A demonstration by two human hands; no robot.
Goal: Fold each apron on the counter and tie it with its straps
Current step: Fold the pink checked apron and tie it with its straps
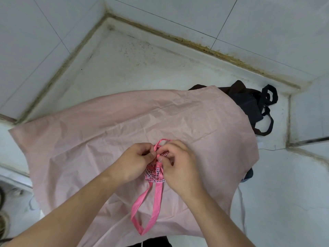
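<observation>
Bare white stone desk [135, 56]: open behind the spread pale pink cloth apron [124, 125]. Right rear corner: blocked by heaped dark brown-black fabric aprons [252, 106].

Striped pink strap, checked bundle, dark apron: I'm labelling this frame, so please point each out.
striped pink strap [158, 198], head view, on the straight run below the knot.
checked bundle [151, 174], head view, on its patterned cloth between the wrists.
dark apron [249, 106], head view, on its flat body.

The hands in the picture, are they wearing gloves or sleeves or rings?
No. The left hand and right hand are bare, with no gloves and no rings visible on the fingers. Both forearms are bare too, with no sleeves, watch or bracelet showing anywhere in view.
</observation>
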